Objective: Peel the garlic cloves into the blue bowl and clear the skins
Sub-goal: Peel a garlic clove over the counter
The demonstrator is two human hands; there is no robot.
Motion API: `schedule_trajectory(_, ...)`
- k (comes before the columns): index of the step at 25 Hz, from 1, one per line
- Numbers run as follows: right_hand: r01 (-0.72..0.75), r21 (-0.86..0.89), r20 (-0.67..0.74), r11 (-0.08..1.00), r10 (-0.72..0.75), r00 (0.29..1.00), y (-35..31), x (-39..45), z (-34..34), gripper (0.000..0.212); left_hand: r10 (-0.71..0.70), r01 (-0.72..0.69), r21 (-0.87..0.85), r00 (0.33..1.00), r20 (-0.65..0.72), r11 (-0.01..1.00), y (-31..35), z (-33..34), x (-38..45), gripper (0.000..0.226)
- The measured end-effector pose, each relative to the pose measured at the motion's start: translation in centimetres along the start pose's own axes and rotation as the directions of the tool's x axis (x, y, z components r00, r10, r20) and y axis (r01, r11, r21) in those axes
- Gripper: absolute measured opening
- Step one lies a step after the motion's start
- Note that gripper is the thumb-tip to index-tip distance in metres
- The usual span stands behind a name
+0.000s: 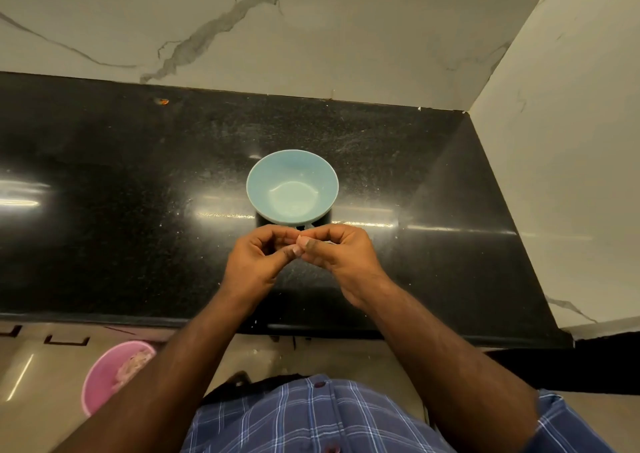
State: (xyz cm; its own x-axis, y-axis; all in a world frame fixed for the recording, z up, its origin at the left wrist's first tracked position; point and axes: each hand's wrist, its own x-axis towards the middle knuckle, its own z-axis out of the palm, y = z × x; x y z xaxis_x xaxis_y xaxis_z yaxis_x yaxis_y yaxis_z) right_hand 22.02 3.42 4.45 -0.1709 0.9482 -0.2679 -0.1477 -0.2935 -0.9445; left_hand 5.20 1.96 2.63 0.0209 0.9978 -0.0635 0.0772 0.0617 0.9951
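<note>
While I look down from the head camera, my left hand (258,262) and my right hand (337,253) meet fingertip to fingertip just in front of the blue bowl (292,186); both have their fingers curled and pinch something small between them, too hidden to name, though a pale sliver shows at the tips; the bowl stands upright on the black counter (121,192), near the marble wall (311,26), and I see nothing inside it; a pink tub (104,376) with pale scraps in it sits on the floor below the counter's edge, to my left, partly behind my forearm; my checked shirt (311,418) fills the bottom.
</note>
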Motion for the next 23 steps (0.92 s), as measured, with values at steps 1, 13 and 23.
schedule_trajectory(1, -0.015, -0.016, 0.002, 1.000, 0.015, 1.000, -0.2, 0.0, 0.1, 0.014, 0.021, -0.021, -0.006, 1.000, -0.003, 1.000, -0.1, -0.2, 0.1, 0.019)
schedule_trajectory(13, -0.056, -0.141, -0.147, 0.988, 0.035, 0.988, -1.0, 0.9, 3.7, 0.020, 0.185, -0.197, 0.150, 0.978, 0.092, 0.969, -0.9, -4.1, 1.6, 0.024)
schedule_trajectory(23, -0.062, -0.211, -0.213, 0.976, 0.016, 0.977, -0.9, 0.8, 4.9, 0.018, 0.350, -0.400, 0.327, 0.915, 0.201, 0.856, -0.3, -5.7, 2.1, 0.026)
